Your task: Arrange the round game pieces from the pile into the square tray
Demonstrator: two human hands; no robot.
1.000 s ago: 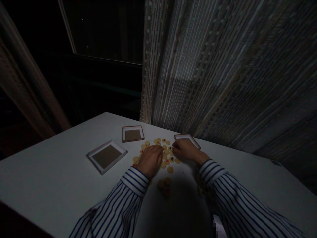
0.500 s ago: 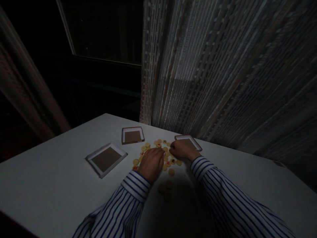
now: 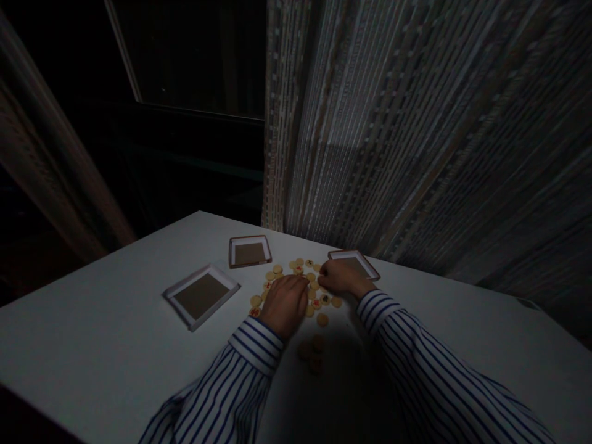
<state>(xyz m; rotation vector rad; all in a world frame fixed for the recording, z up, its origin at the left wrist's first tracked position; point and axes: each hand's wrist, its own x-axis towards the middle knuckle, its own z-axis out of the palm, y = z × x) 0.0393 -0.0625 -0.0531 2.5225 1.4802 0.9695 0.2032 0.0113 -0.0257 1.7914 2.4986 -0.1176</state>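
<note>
Several round yellow game pieces [image 3: 322, 319] with red or black marks lie scattered on a white table [image 3: 102, 345]. My left hand [image 3: 287, 303] rests palm down on the pile, its fingers covering some pieces. My right hand [image 3: 341, 277] lies just right of it, fingers curled over pieces at the pile's far edge, next to a shallow box tray [image 3: 366, 264]. Whether either hand grips a piece is hidden. Both arms wear blue-striped white sleeves.
Two more shallow cardboard trays sit on the table: a white-rimmed tray [image 3: 201, 295] to the left and a dark-rimmed tray [image 3: 250, 251] behind the pile. A striped curtain [image 3: 416, 135] hangs behind the table. A dark window [image 3: 194, 55] is at upper left.
My right hand has drawn slightly left and back toward the pile's far edge. My left hand stays on the pieces. The view shifted a little.
</note>
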